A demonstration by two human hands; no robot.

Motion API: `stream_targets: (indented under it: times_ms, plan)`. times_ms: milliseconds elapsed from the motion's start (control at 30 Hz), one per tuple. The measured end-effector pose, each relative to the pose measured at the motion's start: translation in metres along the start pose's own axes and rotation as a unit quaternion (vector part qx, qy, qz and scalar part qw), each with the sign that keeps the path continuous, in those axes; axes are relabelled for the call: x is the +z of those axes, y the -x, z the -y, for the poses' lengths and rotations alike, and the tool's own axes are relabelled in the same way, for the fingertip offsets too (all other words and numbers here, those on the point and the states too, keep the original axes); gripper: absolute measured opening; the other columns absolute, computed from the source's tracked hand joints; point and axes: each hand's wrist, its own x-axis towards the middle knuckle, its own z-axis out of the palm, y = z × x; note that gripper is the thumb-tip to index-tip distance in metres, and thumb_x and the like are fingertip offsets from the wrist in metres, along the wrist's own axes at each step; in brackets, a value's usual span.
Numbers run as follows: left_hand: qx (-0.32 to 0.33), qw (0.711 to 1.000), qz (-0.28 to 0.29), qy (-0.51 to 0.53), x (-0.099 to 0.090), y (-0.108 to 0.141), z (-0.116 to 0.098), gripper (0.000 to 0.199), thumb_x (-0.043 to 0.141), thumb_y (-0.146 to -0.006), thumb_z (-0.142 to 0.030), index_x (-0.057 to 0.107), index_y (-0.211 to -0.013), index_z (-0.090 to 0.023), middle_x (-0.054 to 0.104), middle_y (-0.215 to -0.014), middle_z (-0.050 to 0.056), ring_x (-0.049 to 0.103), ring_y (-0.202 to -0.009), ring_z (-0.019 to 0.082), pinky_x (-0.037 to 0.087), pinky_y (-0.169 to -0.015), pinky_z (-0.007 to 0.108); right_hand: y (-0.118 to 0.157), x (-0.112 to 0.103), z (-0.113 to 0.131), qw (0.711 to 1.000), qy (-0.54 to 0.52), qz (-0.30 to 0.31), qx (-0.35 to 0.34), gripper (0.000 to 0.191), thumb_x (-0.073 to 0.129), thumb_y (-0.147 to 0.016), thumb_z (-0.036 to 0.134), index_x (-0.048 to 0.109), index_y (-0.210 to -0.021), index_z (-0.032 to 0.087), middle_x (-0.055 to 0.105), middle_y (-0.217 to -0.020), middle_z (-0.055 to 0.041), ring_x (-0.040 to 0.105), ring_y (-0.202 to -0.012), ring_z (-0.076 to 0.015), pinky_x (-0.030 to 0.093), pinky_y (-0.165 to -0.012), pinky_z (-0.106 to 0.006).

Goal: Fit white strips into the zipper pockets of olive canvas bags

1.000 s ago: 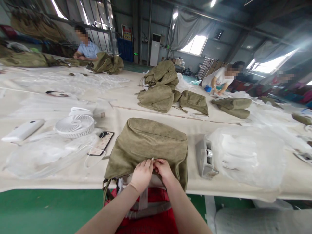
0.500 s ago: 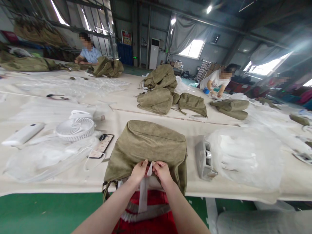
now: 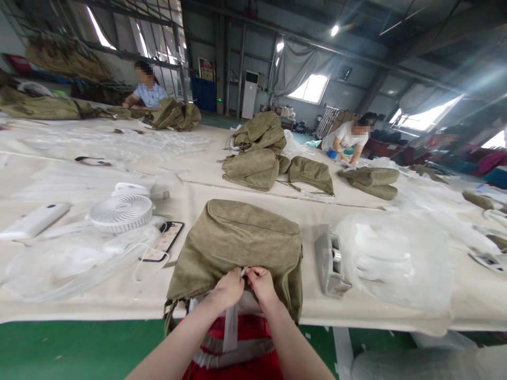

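Observation:
An olive-green bag (image 3: 249,229) lies at the table's near edge, right in front of me. At its near side my left hand (image 3: 231,287) is closed, fingertips pinched on a small white strip (image 3: 243,272). My right hand (image 3: 260,284) pinches the same strip from the other side, the fingertips of both hands almost meeting. Most of the strip is hidden by my fingers. Below the hands, a pale translucent band (image 3: 230,330) hangs down in front of red cloth (image 3: 253,364). Dark cords (image 3: 170,311) dangle from the bag's left corner.
Left of the bag are a phone (image 3: 164,243), a white fan (image 3: 121,211) and clear plastic. To the right stand a grey tape dispenser (image 3: 330,264) and a stack of plastic bags (image 3: 392,258). More olive bags (image 3: 251,169) lie farther back; two people work beyond.
My fingertips have closed in on the white strip, and less of it shows now. My left hand has turned so its back faces up more. The view has shifted slightly.

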Motion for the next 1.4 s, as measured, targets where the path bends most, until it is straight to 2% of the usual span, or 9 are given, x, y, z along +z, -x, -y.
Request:
stream_targets:
  times_ms: [200, 433, 600, 700, 767, 867, 1000, 1200, 1400]
  plan:
    - [0.037, 0.997, 0.005, -0.067, -0.001, 0.002, -0.004, 0.037, 0.024, -0.092, -0.019, 0.06, -0.096, -0.012, 0.068, -0.096, 0.016, 0.066, -0.09, 0.023, 0.046, -0.076, 0.032, -0.001, 0.001, 0.001, 1.0, -0.016, -0.01, 0.015, 0.034, 0.063, -0.068, 0.044, 0.053, -0.048, 0.018, 0.04, -0.041, 0.0054, 0.027, -0.041, -0.0076, 0.021, -0.042, -0.023]
    - [0.032, 0.997, -0.002, 0.07, 0.002, -0.006, 0.01, 0.033, 0.025, -0.091, -0.022, 0.055, -0.079, -0.018, 0.067, -0.081, 0.008, 0.062, -0.076, 0.018, 0.043, -0.071, 0.028, 0.016, -0.013, 0.02, 0.998, 0.063, -0.021, 0.023, 0.029, 0.062, -0.072, 0.046, 0.066, -0.069, 0.018, 0.057, -0.054, 0.0005, 0.044, -0.044, -0.0111, 0.033, -0.044, -0.024]
    - [0.045, 0.993, -0.005, 0.11, 0.005, -0.009, 0.015, 0.029, 0.025, -0.089, -0.023, 0.049, -0.072, -0.021, 0.062, -0.074, 0.004, 0.058, -0.073, 0.017, 0.041, -0.074, 0.028, 0.054, -0.116, 0.046, 0.929, 0.259, -0.226, -0.135, 0.03, 0.054, -0.082, 0.043, 0.07, -0.09, 0.019, 0.069, -0.087, -0.0082, 0.061, -0.077, -0.0204, 0.047, -0.073, -0.03]
    - [0.05, 0.989, -0.008, 0.137, 0.004, -0.009, 0.015, 0.028, 0.026, -0.087, -0.027, 0.048, -0.071, -0.022, 0.062, -0.074, 0.003, 0.058, -0.075, 0.018, 0.041, -0.076, 0.029, 0.07, -0.196, 0.053, 0.831, 0.375, -0.392, -0.122, 0.037, 0.049, -0.082, 0.044, 0.069, -0.097, 0.017, 0.068, -0.096, -0.0125, 0.061, -0.08, -0.0238, 0.045, -0.076, -0.034]
    - [0.053, 0.985, -0.009, 0.165, 0.004, -0.01, 0.016, 0.028, 0.027, -0.086, -0.031, 0.048, -0.069, -0.022, 0.061, -0.072, 0.002, 0.058, -0.074, 0.019, 0.041, -0.075, 0.029, 0.074, -0.236, 0.053, 0.789, 0.429, -0.432, -0.082, 0.04, 0.049, -0.08, 0.045, 0.07, -0.1, 0.017, 0.066, -0.102, -0.0147, 0.061, -0.083, -0.0257, 0.044, -0.076, -0.036]
    - [0.055, 0.978, -0.002, 0.203, 0.003, -0.01, 0.019, 0.029, 0.029, -0.084, -0.037, 0.049, -0.069, -0.023, 0.059, -0.067, 0.0, 0.056, -0.072, 0.019, 0.042, -0.071, 0.027, 0.069, -0.268, 0.048, 0.831, 0.402, -0.385, -0.009, 0.038, 0.047, -0.08, 0.046, 0.074, -0.087, 0.02, 0.069, -0.09, -0.0127, 0.062, -0.082, -0.026, 0.044, -0.073, -0.035]
    - [0.052, 0.976, 0.001, 0.212, 0.005, -0.012, 0.021, 0.029, 0.03, -0.082, -0.04, 0.049, -0.068, -0.023, 0.057, -0.063, -0.001, 0.056, -0.07, 0.019, 0.041, -0.067, 0.027, 0.056, -0.271, 0.043, 0.897, 0.276, -0.344, 0.036, 0.032, 0.058, -0.071, 0.048, 0.074, -0.072, 0.02, 0.071, -0.074, -0.0079, 0.063, -0.077, -0.0271, 0.045, -0.068, -0.034]
    - [0.042, 0.978, -0.01, 0.202, 0.005, -0.013, 0.019, 0.027, 0.032, -0.08, -0.037, 0.051, -0.068, -0.022, 0.058, -0.062, 0.0, 0.056, -0.067, 0.019, 0.041, -0.067, 0.027, 0.069, -0.264, 0.044, 0.902, 0.216, -0.371, -0.039, 0.033, 0.07, -0.061, 0.049, 0.071, -0.068, 0.017, 0.07, -0.077, -0.0077, 0.062, -0.079, -0.0245, 0.045, -0.073, -0.032]
    - [0.022, 0.971, 0.007, 0.236, 0.005, -0.01, 0.017, 0.029, 0.034, -0.08, -0.041, 0.054, -0.073, -0.022, 0.052, -0.059, -0.002, 0.049, -0.057, 0.016, 0.035, -0.053, 0.024, 0.092, -0.252, 0.015, 0.93, 0.084, -0.357, 0.011, 0.038, 0.069, -0.061, 0.053, 0.064, -0.07, 0.016, 0.061, -0.057, -0.0018, 0.047, -0.044, -0.0125, 0.035, -0.043, -0.025]
